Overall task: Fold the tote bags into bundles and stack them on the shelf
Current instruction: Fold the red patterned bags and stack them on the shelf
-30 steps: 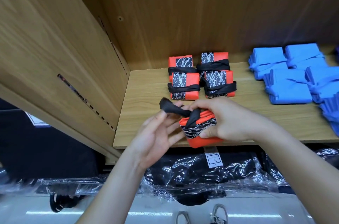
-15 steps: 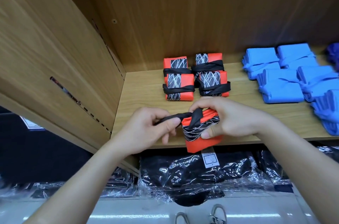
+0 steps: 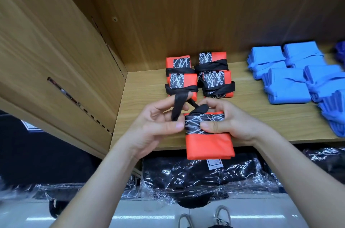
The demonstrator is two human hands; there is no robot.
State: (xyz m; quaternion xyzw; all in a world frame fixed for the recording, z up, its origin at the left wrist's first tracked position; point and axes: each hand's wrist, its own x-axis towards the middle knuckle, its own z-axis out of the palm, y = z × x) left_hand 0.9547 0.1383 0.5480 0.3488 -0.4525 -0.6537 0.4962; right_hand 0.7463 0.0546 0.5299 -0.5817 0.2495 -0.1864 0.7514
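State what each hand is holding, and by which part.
The left hand holds the black strap of the folded orange tote bag; the right hand grips the bag's patterned upper band.

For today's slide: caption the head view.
Left hand holds black strap; right hand grips orange bundle at the shelf.

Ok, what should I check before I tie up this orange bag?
1. Right hand grips the orange bag: ok.
2. Left hand holds the black strap: ok.
3. Strap wrapped round the bag: not ok, it loops loose over the fingers.
4. Fold neat underneath: cannot tell, hidden.
5. Bare shelf left of the four tied bundles: ok.
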